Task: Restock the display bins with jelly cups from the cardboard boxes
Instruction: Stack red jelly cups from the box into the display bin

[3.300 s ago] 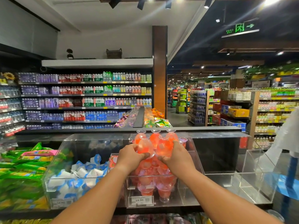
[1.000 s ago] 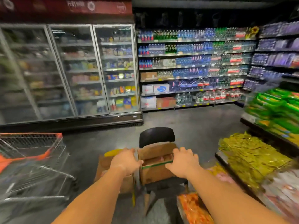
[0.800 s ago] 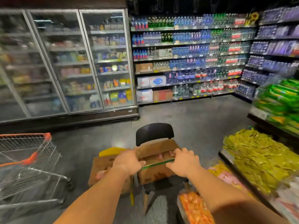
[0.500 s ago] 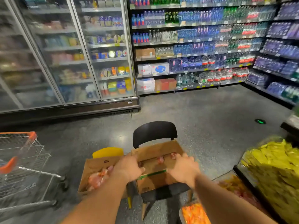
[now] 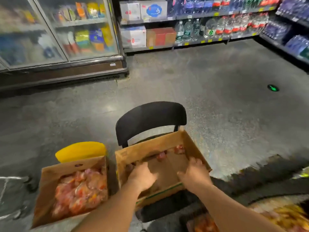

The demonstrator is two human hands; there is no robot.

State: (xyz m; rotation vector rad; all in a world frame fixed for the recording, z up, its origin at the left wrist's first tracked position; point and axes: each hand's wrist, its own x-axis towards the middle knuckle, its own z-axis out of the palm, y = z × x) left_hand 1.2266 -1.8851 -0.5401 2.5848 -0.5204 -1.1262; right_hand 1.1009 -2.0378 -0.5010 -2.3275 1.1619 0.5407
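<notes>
Both hands reach into the nearly empty cardboard box (image 5: pixel 160 158) on the black chair (image 5: pixel 150 119). The left hand (image 5: pixel 142 176) and right hand (image 5: pixel 194 174) are blurred; grip unclear. Left of the chair, a second box (image 5: pixel 50 178) brims with jelly cups (image 5: pixel 80 191).

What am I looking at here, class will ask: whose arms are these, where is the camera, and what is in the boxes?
No machine here: a person wears a camera on the head, so the single picture looks down past their own arms. The left hand and right hand reach into a cardboard box standing on a black chair. That box is almost bare, with a few jelly cups left. A second box on the left, in front of a yellow chair, is full of cups. Blur hides whether either hand grips anything. Behind are a fridge and drink shelves.
</notes>
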